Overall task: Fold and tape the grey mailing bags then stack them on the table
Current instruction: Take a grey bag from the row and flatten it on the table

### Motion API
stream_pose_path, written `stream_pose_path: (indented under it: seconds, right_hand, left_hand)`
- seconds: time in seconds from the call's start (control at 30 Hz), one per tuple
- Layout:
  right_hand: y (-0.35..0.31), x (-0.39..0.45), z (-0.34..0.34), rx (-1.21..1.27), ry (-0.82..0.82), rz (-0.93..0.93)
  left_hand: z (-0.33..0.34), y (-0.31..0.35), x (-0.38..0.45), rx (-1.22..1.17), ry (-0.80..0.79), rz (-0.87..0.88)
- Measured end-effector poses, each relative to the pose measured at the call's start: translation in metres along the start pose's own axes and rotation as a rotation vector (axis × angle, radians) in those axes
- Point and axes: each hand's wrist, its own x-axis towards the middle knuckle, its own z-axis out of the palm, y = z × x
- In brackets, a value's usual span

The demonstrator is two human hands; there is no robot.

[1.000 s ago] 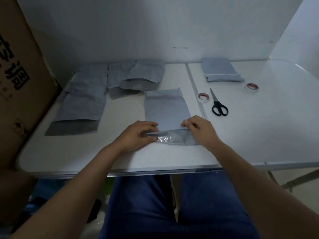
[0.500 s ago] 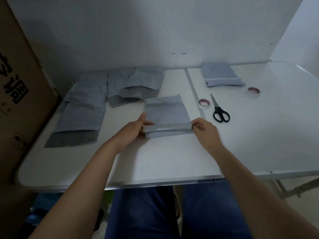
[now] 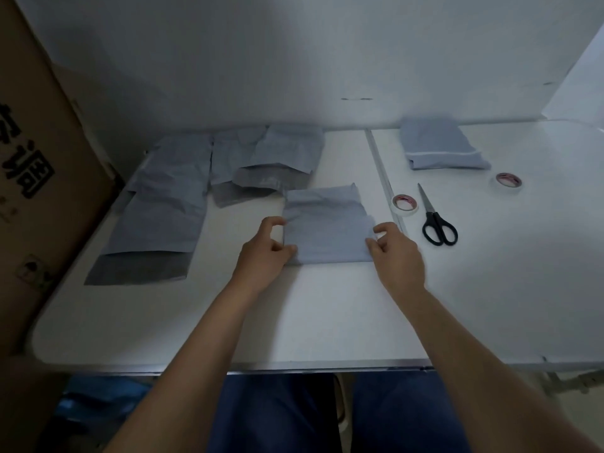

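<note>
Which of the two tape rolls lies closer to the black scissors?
The white tape roll just left of the black-handled scissors; the other roll lies farther right.

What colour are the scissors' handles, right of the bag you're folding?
Black handles on the scissors, with plain metal blades. The head view, the only one, shows them.

We've got one grey mailing bag folded over at mid-frame, flat on the table. Unfolded grey bags lie at upper left: a long one with its darker flap toward us and a couple more overlapping beside it. The folded stack sits at upper right.
</note>
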Motion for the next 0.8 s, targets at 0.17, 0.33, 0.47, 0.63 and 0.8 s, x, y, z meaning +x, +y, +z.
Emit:
stream_pose_path:
  seconds: [0.17, 0.33, 0.47, 0.63, 0.8]
  right_hand:
    - [0.000, -0.006, 0.000, 0.055, 0.031, -0.062]
    - [0.005, -0.010, 0.001, 0.029, 0.029, -0.126]
    - [0.006, -0.013, 0.001, 0.000, 0.025, -0.146]
    - [0.007, -0.016, 0.003, -0.035, 0.039, -0.183]
    - [0.010, -0.018, 0.004, -0.073, 0.057, -0.223]
  left_hand:
    - [0.004, 0.000, -0.007, 0.113, 0.071, 0.053]
    - [0.007, -0.003, -0.013, 0.146, 0.107, 0.071]
    - [0.009, -0.004, -0.015, 0.185, 0.118, 0.067]
    - [0.012, -0.006, -0.019, 0.209, 0.129, 0.098]
    - [0.015, -0.008, -0.020, 0.249, 0.134, 0.142]
